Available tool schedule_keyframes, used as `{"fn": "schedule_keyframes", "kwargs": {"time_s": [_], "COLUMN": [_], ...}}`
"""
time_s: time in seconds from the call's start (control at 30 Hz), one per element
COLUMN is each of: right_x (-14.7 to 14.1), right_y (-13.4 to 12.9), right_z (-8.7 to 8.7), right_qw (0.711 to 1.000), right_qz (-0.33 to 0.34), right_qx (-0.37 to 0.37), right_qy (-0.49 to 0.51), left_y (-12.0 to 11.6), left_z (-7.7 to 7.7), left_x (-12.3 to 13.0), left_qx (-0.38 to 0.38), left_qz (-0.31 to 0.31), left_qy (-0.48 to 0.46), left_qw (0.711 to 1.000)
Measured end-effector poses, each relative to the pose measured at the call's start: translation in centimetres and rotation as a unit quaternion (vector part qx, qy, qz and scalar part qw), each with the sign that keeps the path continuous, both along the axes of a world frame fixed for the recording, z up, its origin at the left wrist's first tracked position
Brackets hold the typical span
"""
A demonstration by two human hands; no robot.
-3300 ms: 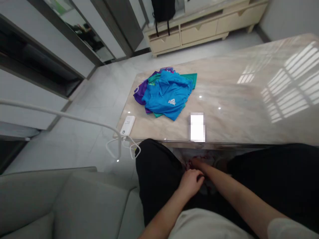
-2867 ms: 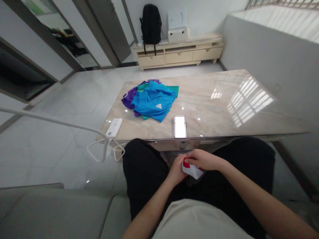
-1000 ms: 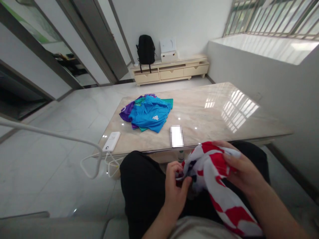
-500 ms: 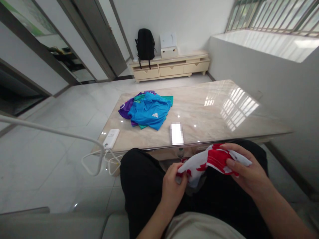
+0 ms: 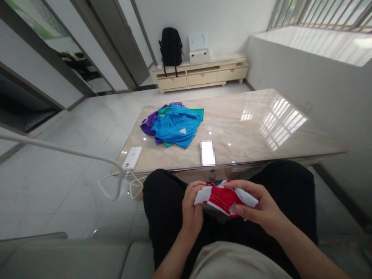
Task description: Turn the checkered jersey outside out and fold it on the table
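Together, left hand and right hand grip a red-and-white cloth; beyond them, clothes lie piled.

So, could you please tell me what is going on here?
A seated person is holding a bunched red and white cloth with both hands, the left hand at one end and the right hand at the other. On the table ahead lie a loose pile of clothes, blue on top, and a white device.
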State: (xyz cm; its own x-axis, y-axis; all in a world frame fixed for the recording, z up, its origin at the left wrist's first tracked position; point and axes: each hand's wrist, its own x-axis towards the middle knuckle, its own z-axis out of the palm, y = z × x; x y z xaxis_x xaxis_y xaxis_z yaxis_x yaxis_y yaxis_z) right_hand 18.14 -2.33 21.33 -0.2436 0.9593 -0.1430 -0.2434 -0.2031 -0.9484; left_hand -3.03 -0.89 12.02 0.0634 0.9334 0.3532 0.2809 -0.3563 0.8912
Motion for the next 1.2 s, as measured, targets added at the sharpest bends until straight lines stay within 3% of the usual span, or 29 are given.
{"fn": "schedule_keyframes", "kwargs": {"time_s": [0.13,0.37,0.47,0.6,0.7,0.9,0.97,1.1,1.2], "right_x": [2.4,4.9,6.0,7.5,8.8,12.0,13.1,14.9,15.7], "right_y": [0.4,1.2,1.6,1.5,1.6,3.0,3.4,3.9,4.0], "right_z": [0.8,1.2,0.6,0.1,-0.1,-1.2,-1.7,-2.5,-2.7], "right_qw": [0.998,0.978,0.945,0.892,0.854,0.785,0.796,0.834,0.85], "right_qz": [-0.057,-0.081,-0.156,-0.251,-0.304,-0.314,-0.298,-0.269,-0.263], "right_qx": [-0.003,0.125,0.157,0.129,0.125,0.29,0.261,0.09,0.055], "right_qy": [-0.021,-0.145,-0.242,-0.353,-0.403,-0.448,-0.458,-0.473,-0.454], "left_y": [-0.5,0.1,0.2,-0.3,-0.5,0.0,0.1,0.3,0.4], "left_z": [-0.5,1.0,1.8,2.5,2.8,2.9,2.9,3.0,3.0], "left_x": [-3.2,-6.1,-7.3,-9.2,-10.5,-12.0,-12.4,-13.4,-14.4], "left_qx": [0.0,-0.003,0.003,0.015,0.024,0.032,0.034,0.054,0.082], "left_qz": [0.005,0.064,0.045,0.007,0.025,0.067,0.106,0.188,0.212], "left_qy": [0.062,0.157,0.203,0.292,0.343,0.361,0.357,0.363,0.394], "left_qw": [0.998,0.985,0.978,0.956,0.939,0.929,0.928,0.911,0.891]}}
